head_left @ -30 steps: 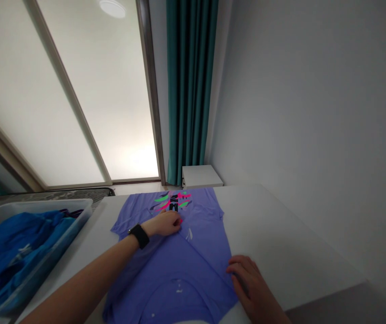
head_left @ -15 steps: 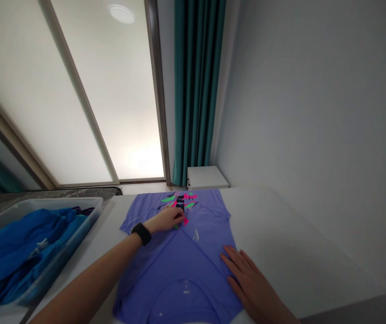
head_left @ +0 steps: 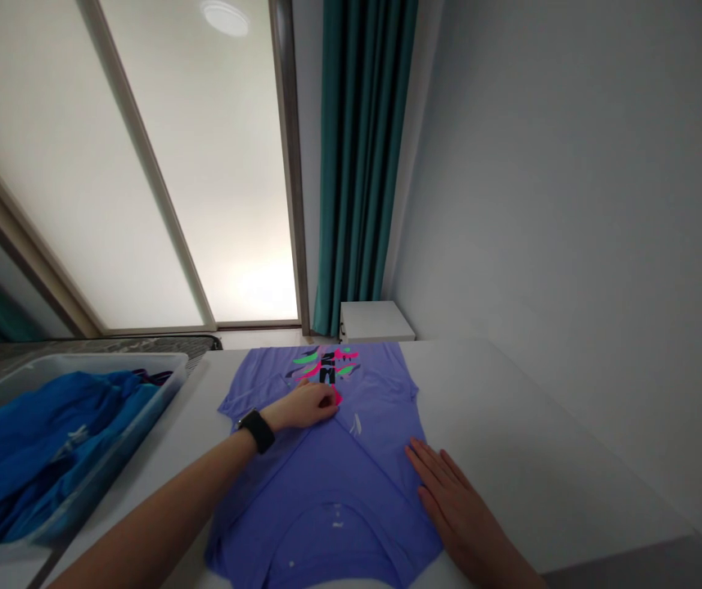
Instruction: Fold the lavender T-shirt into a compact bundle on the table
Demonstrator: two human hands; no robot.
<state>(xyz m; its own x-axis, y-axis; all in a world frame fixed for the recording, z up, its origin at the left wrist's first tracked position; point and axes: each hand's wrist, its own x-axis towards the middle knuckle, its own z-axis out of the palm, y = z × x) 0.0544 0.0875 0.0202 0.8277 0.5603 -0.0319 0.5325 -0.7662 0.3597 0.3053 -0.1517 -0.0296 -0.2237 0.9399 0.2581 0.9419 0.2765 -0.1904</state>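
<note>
A purple T-shirt (head_left: pixel 339 466) lies spread on the white table, its curved neckline towards me and a pink, green and black print at its far part. Diagonal fold lines run across its middle. My left hand (head_left: pixel 309 404), with a black watch (head_left: pixel 257 430) on the wrist, is closed at the near end of the print, fingers curled in a pinch on the cloth; the fingertips are partly hidden. Flat along the shirt's right edge lies my right hand (head_left: pixel 452 499), fingers stretched out, partly on the cloth and partly on the table.
To the left stands a translucent plastic bin (head_left: pixel 180 361) holding blue clothes (head_left: pixel 50 442). Beyond the white table (head_left: pixel 510 442) are a small white cabinet (head_left: pixel 376 321), a green curtain (head_left: pixel 363 164) and frosted sliding doors (head_left: pixel 204 164). A grey wall (head_left: pixel 572 204) borders the right side.
My left hand has shifted slightly towards me and to the right, uncovering more of the black print. The right hand has moved slightly, its fingers closer together. The shirt lies almost as before.
</note>
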